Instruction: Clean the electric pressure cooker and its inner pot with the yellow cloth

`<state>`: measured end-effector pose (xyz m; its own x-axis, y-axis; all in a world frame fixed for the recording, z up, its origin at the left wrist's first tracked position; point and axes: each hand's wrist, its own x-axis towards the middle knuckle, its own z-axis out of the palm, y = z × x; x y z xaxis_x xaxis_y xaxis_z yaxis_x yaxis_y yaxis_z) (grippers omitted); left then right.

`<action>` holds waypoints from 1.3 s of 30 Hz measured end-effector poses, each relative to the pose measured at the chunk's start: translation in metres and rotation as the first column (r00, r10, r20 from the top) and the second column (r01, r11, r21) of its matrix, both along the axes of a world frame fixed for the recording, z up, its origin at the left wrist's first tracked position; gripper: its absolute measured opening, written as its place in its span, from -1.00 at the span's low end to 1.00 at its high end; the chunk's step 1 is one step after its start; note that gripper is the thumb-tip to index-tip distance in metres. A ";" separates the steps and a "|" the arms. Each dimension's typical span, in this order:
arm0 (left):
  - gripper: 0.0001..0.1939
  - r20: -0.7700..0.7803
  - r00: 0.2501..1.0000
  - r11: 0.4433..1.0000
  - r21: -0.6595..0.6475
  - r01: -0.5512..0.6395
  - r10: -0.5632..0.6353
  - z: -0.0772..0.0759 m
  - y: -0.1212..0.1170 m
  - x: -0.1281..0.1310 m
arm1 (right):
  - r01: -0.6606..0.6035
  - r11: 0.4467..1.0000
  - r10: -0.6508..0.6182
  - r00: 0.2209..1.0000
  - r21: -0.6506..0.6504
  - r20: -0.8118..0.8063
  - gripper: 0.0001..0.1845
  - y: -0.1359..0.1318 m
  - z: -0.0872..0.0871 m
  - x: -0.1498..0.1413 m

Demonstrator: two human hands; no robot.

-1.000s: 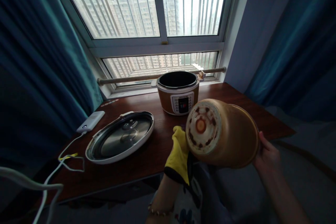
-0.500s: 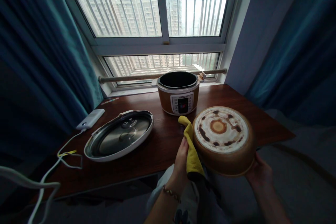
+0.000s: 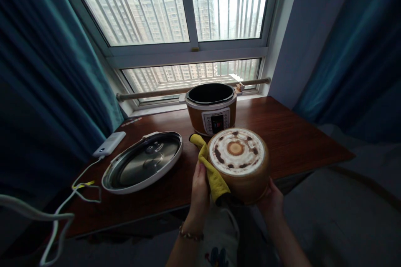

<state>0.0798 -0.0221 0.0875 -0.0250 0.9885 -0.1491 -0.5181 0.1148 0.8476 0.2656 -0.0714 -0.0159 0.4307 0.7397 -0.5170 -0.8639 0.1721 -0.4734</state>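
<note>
a: which way does the golden-brown pot [image 3: 246,175] point?

b: bottom up. its round base, pale with a ring of dark brown marks, looks upward and back towards the person. the axis from base to mouth is tilted, running down and a little to the right, with the mouth turned away below.

a: where is it?

b: held up by the near edge of the wooden table [image 3: 293,137], in front of the cooker [image 3: 196,119].

a: and the grip?

b: the right hand [image 3: 273,201] is closed on the pot's lower right side; some fingertips are hidden beneath. the left hand [image 3: 199,187] grips a yellow cloth [image 3: 210,167], which lies against the pot's left side.

a: what of the containers' insides?

b: the cooker stands upright, uncovered, panel towards the person; its inside is too dark to read. the pot's inside is hidden.

a: and the lid [image 3: 142,164]?

b: it lies left of the cooker on the table, shiny metal inner face up, inside a white rim.
</note>
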 end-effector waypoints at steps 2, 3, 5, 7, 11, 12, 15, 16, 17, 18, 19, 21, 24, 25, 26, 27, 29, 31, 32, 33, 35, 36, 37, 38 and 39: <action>-0.56 -0.035 0.999 1.000 0.019 -0.021 0.021 0.000 0.002 -0.001 | -0.044 0.999 0.043 0.999 0.031 0.020 -0.74 0.004 0.001 -0.004; -0.57 -0.053 0.998 0.999 0.026 -0.025 0.027 0.001 0.002 -0.002 | -0.053 0.998 0.052 0.998 0.042 0.030 -0.73 0.005 0.002 -0.005; -0.59 -0.089 0.995 0.999 0.034 -0.040 0.042 0.003 0.004 -0.001 | -0.075 0.996 0.074 0.997 0.051 0.029 -0.73 0.006 0.003 -0.004; -0.59 -0.107 0.993 0.998 0.033 -0.053 0.056 0.006 0.004 0.000 | -0.123 0.992 0.122 0.992 0.035 0.019 -0.77 0.004 0.003 0.000; -0.56 -0.124 0.990 0.998 0.020 -0.063 0.065 0.009 0.005 0.003 | -0.250 0.964 0.260 0.959 -0.096 0.117 -0.85 -0.004 -0.001 0.006; -0.55 -0.124 0.990 0.998 0.018 -0.060 0.062 0.009 0.005 0.003 | -0.268 0.954 0.287 0.946 -0.135 0.150 -0.81 -0.006 -0.002 0.007; -0.55 -0.104 0.993 0.998 0.011 -0.063 0.064 0.006 0.006 0.005 | -0.272 0.940 0.318 0.919 -0.206 0.234 -0.64 -0.010 -0.004 0.008; -0.56 -0.094 0.993 0.998 0.008 -0.066 0.066 0.004 0.006 0.005 | -0.264 0.939 0.317 0.913 -0.219 0.258 -0.60 -0.010 -0.004 0.008; -0.56 -0.085 0.994 0.998 0.007 -0.067 0.068 0.003 0.006 0.005 | -0.256 0.938 0.316 0.906 -0.232 0.281 -0.56 -0.011 -0.003 0.008; -0.55 -0.079 0.995 0.998 0.010 -0.067 0.068 0.002 0.006 0.005 | -0.254 0.935 0.323 0.896 -0.246 0.303 -0.54 -0.011 -0.002 0.007; -0.55 -0.076 0.995 0.998 0.015 -0.063 0.064 0.000 0.007 0.004 | -0.256 0.931 0.334 0.885 -0.262 0.323 -0.52 -0.012 -0.001 0.007; -0.55 -0.075 0.996 0.999 0.026 -0.042 0.043 -0.002 0.007 0.003 | -0.267 0.918 0.363 0.864 -0.293 0.349 -0.49 -0.013 0.001 0.005; -0.54 -0.082 0.996 1.000 0.010 -0.019 0.020 -0.004 0.008 0.002 | -0.256 0.913 0.366 0.858 -0.318 0.361 -0.47 -0.016 -0.001 0.002; -0.53 -0.081 0.997 1.000 -0.004 -0.018 0.017 -0.005 0.008 0.002 | -0.252 0.914 0.362 0.859 -0.317 0.361 -0.47 -0.017 -0.002 0.001; -0.52 -0.081 0.997 1.000 -0.017 -0.019 0.017 -0.005 0.008 0.002 | -0.253 0.916 0.361 0.860 -0.312 0.361 -0.47 -0.018 -0.003 0.000; -0.52 -0.081 0.997 0.999 -0.029 -0.022 0.020 -0.005 0.008 0.002 | -0.255 0.917 0.360 0.860 -0.307 0.361 -0.48 -0.018 -0.004 0.000; -0.51 -0.086 0.996 0.999 -0.039 -0.035 0.032 -0.005 0.007 0.002 | -0.261 0.915 0.366 0.858 -0.308 0.361 -0.48 -0.019 -0.004 -0.001; -0.51 -0.095 0.995 0.999 -0.031 -0.039 0.036 -0.005 0.006 0.002 | -0.273 0.909 0.381 0.850 -0.314 0.364 -0.47 -0.020 -0.001 0.000; -0.51 -0.098 0.995 0.999 -0.024 -0.036 0.034 -0.006 0.006 0.002 | -0.292 0.904 0.398 0.842 -0.314 0.363 -0.46 -0.020 0.001 0.000; -0.51 -0.102 0.994 0.999 -0.011 -0.034 0.033 -0.006 0.005 0.001 | -0.311 0.896 0.417 0.834 -0.317 0.362 -0.44 -0.021 0.003 0.001; -0.50 -0.138 0.989 0.998 0.041 -0.041 0.046 -0.004 0.005 0.002 | -0.340 0.878 0.454 0.814 -0.337 0.362 -0.38 -0.024 0.006 0.004; -0.51 -0.172 0.983 0.995 0.083 -0.053 0.067 -0.001 0.004 0.002 | -0.345 0.869 0.469 0.804 -0.355 0.366 -0.35 -0.026 0.006 0.006; -0.51 -0.216 0.972 0.989 0.136 -0.063 0.092 0.003 0.004 0.003 | -0.342 0.860 0.481 0.792 -0.380 0.377 -0.31 -0.028 0.007 0.007; -0.52 -0.265 0.957 0.978 0.201 -0.063 0.117 0.008 0.004 0.004 | -0.333 0.852 0.491 0.775 -0.405 0.397 -0.28 -0.030 0.006 0.009; -0.53 -0.319 0.938 0.961 0.273 -0.049 0.138 0.016 0.004 0.007 | -0.309 0.850 0.492 0.755 -0.427 0.433 -0.25 -0.033 0.006 0.010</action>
<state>0.0866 -0.0181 0.1031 -0.1232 0.9821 0.1425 -0.1997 -0.1652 0.9658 0.2754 -0.1041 -0.0095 0.3956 0.7430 -0.5399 -0.4316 -0.3686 -0.8233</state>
